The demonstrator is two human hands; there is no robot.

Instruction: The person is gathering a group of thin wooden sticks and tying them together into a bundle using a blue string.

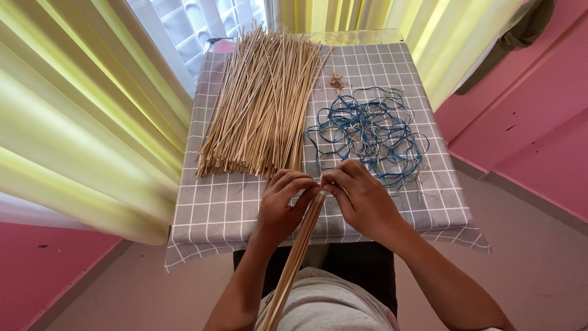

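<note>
Bundle (pixel 299 245): thin sticks, running from lap to counter (pixel 214 211) edge. Left hand (pixel 283 205) and right hand (pixel 361 196) are both gripping its top end, apparently binding it. Next move likely needs a band (pixel 367 132) from the tangle just beyond. Loose sticks (pixel 260 107) are lying alongside.

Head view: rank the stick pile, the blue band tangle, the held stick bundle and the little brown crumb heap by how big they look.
1. stick pile
2. blue band tangle
3. held stick bundle, nearer the camera, so its rank is unsure
4. brown crumb heap

tan sticks (pixel 260 104), blue bands (pixel 370 132), grey checked cloth (pixel 214 211)
</note>
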